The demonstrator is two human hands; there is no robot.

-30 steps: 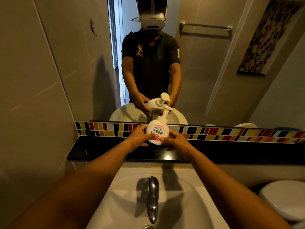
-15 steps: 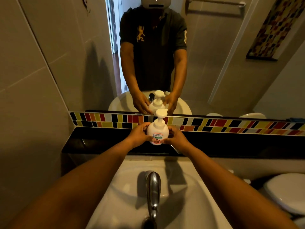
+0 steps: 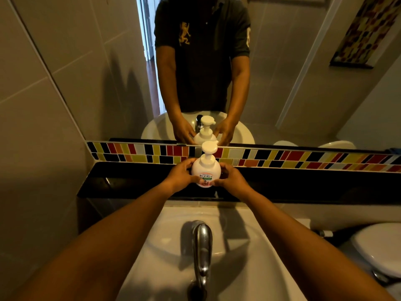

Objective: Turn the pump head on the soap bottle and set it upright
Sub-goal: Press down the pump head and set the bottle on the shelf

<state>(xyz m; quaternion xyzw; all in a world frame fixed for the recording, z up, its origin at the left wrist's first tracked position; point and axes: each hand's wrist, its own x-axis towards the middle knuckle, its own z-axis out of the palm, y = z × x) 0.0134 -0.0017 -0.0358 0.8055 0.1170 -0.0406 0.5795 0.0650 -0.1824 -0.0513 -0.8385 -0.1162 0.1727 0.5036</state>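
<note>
A round white soap bottle (image 3: 206, 168) with a printed label stands upright on the black ledge (image 3: 130, 183) behind the sink. Its white pump head (image 3: 209, 147) sits straight on top, with the nozzle turned away toward the mirror. My left hand (image 3: 181, 175) cups the bottle's left side and my right hand (image 3: 230, 178) cups its right side. Both sets of fingers wrap the lower body. The mirror above repeats the bottle and both hands.
A chrome tap (image 3: 202, 250) rises from the white sink (image 3: 249, 268) directly below my arms. A strip of coloured mosaic tiles (image 3: 303, 159) runs along the ledge's back. A white toilet lid (image 3: 377, 248) lies at lower right. Tiled wall closes the left side.
The bottle was held tilted above the ledge with the pump leaning right; it has come down and now stands upright on the ledge, both hands still around it.
</note>
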